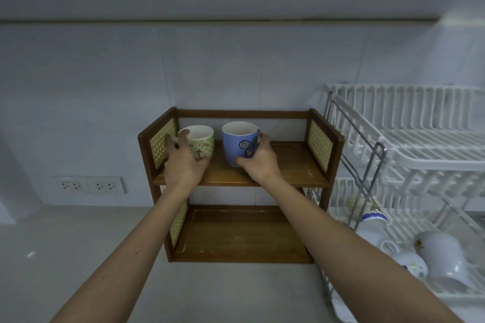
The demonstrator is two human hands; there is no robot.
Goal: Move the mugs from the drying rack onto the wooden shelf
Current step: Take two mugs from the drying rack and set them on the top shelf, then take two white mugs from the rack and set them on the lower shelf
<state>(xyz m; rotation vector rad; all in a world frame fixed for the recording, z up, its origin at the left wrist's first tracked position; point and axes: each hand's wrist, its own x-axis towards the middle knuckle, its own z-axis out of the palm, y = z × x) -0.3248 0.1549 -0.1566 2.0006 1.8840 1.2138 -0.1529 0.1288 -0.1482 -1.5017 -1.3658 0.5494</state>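
Head view: on wooden shelf (288, 165), left hand (183, 162) holds green mug (203, 144), fingers spread; right hand (259, 160) fingers curl round blue mug (236, 144).

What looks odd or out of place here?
Nothing stands out. The green mug and blue mug stand upright on the wooden shelf, gripped by the left hand and right hand. White mugs lie tipped in the drying rack.

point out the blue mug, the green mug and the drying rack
blue mug (234, 146): head view, side wall
green mug (204, 143): head view, printed side
drying rack (430, 157): head view, upper tier rim
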